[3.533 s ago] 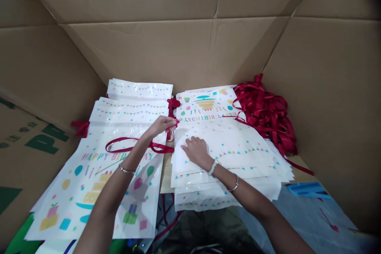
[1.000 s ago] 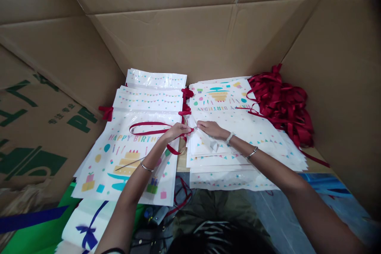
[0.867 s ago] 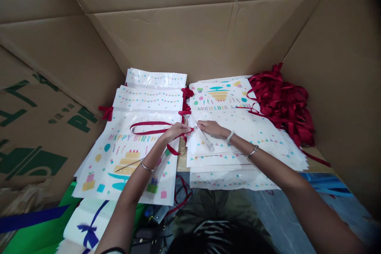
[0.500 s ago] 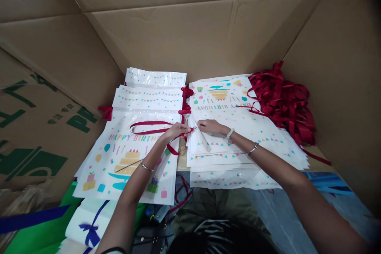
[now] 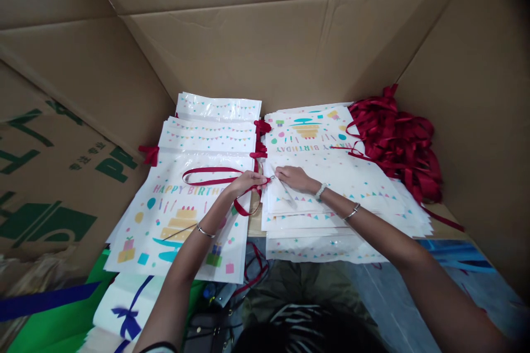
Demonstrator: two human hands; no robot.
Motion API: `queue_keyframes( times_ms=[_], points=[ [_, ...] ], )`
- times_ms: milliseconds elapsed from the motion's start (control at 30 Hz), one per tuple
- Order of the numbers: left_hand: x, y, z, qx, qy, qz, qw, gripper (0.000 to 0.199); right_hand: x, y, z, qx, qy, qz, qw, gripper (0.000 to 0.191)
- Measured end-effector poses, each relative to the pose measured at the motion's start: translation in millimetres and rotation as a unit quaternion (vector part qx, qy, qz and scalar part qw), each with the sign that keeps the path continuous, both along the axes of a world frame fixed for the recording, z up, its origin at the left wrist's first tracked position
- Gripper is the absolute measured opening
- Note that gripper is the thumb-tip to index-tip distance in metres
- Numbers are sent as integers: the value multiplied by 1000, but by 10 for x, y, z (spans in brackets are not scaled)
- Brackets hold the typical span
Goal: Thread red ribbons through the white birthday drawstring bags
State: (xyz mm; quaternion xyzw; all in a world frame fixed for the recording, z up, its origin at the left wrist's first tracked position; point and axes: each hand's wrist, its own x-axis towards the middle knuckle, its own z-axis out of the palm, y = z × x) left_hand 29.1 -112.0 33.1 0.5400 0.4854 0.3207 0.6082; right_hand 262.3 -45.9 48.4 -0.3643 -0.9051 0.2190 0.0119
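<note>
The left hand (image 5: 247, 182) is clamped on the red ribbon (image 5: 209, 169) beside a small wire loop (image 5: 272, 178); the right hand (image 5: 295, 178) lies on the bag stack (image 5: 331, 176), its grip unclear; the ribbon crosses a printed bag (image 5: 174, 215).

Soft, even light is recorded across the frame, glare is noted on the glossy gift bags (image 5: 218, 107) near 12 o'clock, and the cardboard walls (image 5: 232, 55) are bowed by lens distortion, darkening toward 2 o'clock.
</note>
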Motion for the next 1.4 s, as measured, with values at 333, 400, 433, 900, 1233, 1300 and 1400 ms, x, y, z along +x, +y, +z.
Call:
queue_keyframes(
  times_ms=[333,400,433,900,1233,1300,1400],
  points=[
    [-9,-1,-43,-21,-8,-5,1000,35,-8,24,63,-8,-35,36,999,26],
    [-5,6,-57,-26,-9,-2,1000,35,-16,33,72,-31,-25,37,999,23],
    [-7,10,-69,-29,-9,0,1000,34,-20,32,75,-40,-20,35,998,23],
    [-122,51,-42,-79,-13,-37,996,29,-52,-32,77,-36,9,-18,999,24],
    [-132,218,-80,-127,-13,-36,991,27,-36,-25,-5,-21,23,-18,999,26],
    [-127,218,-53,-137,-16,-39,990,25,-28,-23,-14,-22,30,-20,999,26],
    [-128,212,-30,-149,-18,-43,988,25,-18,-26,-25,-20,41,-21,999,27]
  ],
)
